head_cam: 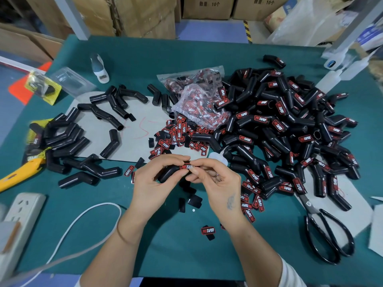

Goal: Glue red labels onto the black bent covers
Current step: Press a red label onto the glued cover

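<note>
Both hands met near the table's near-centre — the left hand (154, 179) curled round a black bent cover (170, 172), its long axis running left-right, while the right hand (215, 179) pinched the red label (187, 167) down onto its upper, right end.

Green-topped table (176, 251). Right: heap of labelled black bent covers (290, 129); black scissors (325, 230) near. Centre: loose red labels (178, 137), label bag (199, 106), grey card sheet (134, 125). Left: unlabelled covers (68, 139), yellow knife (18, 172), power strip (18, 222).
</note>
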Tool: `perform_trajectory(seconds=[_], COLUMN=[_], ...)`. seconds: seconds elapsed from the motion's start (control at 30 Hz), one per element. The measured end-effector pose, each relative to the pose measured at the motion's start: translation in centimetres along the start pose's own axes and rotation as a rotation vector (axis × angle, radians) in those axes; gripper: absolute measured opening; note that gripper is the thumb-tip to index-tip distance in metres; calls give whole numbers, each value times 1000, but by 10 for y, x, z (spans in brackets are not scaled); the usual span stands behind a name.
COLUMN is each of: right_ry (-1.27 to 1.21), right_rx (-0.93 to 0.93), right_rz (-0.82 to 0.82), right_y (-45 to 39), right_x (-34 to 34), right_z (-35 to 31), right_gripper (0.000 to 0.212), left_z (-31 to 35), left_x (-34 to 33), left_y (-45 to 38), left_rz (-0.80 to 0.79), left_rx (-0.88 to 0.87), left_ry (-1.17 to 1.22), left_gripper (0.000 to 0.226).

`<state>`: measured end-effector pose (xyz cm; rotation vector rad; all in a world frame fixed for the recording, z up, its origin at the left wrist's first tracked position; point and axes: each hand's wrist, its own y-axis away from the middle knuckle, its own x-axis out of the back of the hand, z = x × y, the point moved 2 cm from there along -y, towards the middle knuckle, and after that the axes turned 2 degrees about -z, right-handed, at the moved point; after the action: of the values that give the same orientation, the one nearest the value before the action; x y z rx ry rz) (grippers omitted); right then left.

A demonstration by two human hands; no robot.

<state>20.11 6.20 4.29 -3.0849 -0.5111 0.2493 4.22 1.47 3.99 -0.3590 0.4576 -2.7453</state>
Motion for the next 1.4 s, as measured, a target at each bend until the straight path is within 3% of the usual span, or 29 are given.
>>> perform_trajectory(seconds=[0.53, 1.0, 1.4], right_ry=[6, 44, 34], right_rx=[4, 69, 48], right_rz=[-11, -78, -143], right_y=[2, 0, 1], right_x=[1, 3, 0], right_z=[-5, 1, 1], right_gripper=[17, 33, 31], left_z=[-1, -10, -7], left_x=[2, -4, -6], left_y=[-3, -2, -3], left_rz=[-24, -50, -38], left_rx=[-40, -38, -79], left_ry=[-65, -43, -56], left_gripper=[15, 16, 12])
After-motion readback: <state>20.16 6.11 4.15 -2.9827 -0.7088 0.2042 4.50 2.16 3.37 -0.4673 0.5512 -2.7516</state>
